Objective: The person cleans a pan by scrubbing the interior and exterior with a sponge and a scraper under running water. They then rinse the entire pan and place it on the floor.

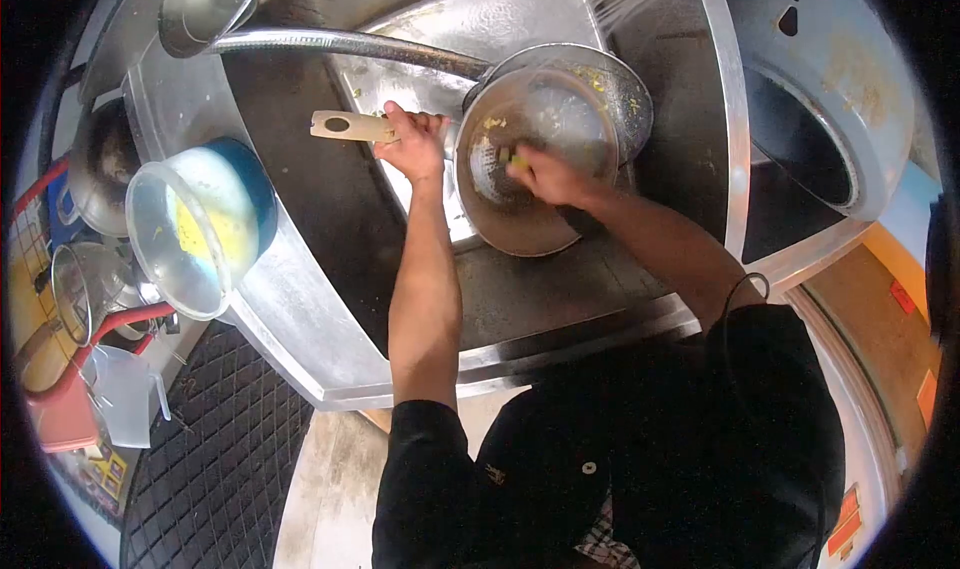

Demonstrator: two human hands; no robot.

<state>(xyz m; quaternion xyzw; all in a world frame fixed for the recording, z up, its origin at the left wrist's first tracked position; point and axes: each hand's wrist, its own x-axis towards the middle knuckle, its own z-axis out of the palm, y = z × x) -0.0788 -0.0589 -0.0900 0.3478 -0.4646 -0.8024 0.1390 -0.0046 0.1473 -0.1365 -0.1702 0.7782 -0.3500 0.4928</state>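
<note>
My left hand [415, 141] is closed around the pale handle [338, 125] of a round brown pan [530, 231], which is tilted over the sink. Inside the pan, my right hand [552, 175] is closed on a small yellow-green sponge [519, 161], slightly smeared by motion. Wet streaks and yellow food bits mark the pan's inner surface. Behind it, partly covered, lies a second pan [632, 99] with yellow scraps in it and a long metal handle [360, 45].
A steel sink [660, 199] surrounds the pans, with a shiny metal tray [530, 14] beneath them. Water sprays near the top. On the left ledge stands a clear tub [140, 224] beside a blue-and-white container [245, 189]. A metal bowl [205, 9] sits upper left.
</note>
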